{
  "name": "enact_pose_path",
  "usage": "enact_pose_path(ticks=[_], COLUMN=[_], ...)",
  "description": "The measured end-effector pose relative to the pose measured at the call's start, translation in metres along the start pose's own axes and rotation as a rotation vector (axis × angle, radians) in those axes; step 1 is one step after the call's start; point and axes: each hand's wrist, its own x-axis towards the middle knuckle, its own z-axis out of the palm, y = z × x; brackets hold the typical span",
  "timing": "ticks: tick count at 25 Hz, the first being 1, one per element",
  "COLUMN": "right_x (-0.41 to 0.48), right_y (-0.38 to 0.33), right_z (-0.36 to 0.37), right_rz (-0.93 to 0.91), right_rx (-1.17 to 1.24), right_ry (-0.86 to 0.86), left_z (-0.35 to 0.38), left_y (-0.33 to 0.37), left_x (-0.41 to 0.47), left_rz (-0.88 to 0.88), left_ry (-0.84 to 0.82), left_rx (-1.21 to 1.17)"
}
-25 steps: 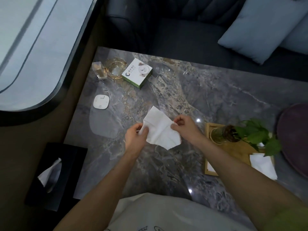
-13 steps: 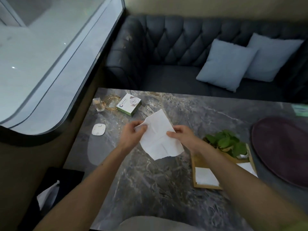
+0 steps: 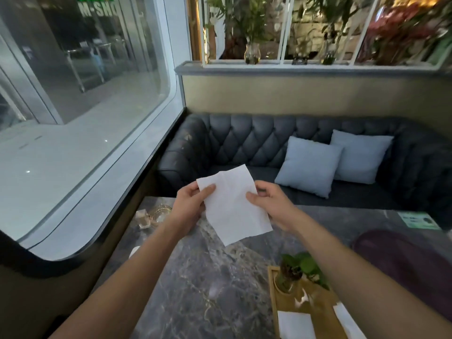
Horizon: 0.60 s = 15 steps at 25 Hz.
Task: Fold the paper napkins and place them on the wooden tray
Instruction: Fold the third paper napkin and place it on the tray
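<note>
Napkin in hand: a white paper napkin [image 3: 232, 204] held up in the air above the marble table [image 3: 195, 289], tilted, its lower corner hanging free.
Left hand: the left hand [image 3: 189, 204] pinches the napkin's upper left edge, thumb on the near face, the other fingers hidden behind the paper.
Right hand: the right hand [image 3: 270, 204] grips the right edge, thumb in front; the rest of its fingers are only partly seen.
Folds: faint creases show in the sheet, but I cannot tell how many layers it has.
Wooden tray: the wooden tray [image 3: 274, 302] sits at the table's near right, cut off by the bottom edge and partly covered by the right forearm.
On the tray: a folded napkin [image 3: 296, 325], a second white piece [image 3: 346, 320] half hidden, and a small potted plant [image 3: 297, 267].
Far left of table: a glass dish [image 3: 160, 212] and a small bottle [image 3: 143, 217], blurred.
</note>
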Motion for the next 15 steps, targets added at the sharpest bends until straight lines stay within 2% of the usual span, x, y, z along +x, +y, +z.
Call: enact_pose_path(ticks=[3, 7, 15], right_x=[0.004, 0.016, 0.033], right_y=[-0.036, -0.107, -0.225], right_z=[0.004, 0.026, 0.042], right_rz=[-0.088, -0.231, -0.39], right_rx=[0.022, 0.059, 0.062], right_ry=[0.011, 0.037, 0.033], left_z=[0.0, -0.015, -0.01], left_y=[0.021, 0.085, 0.218], left_x=[0.007, 0.025, 0.038], left_rz=[-0.035, 0.011, 0.12], left_ry=[-0.095, -0.225, -0.33], left_rx=[-0.059, -0.054, -0.14])
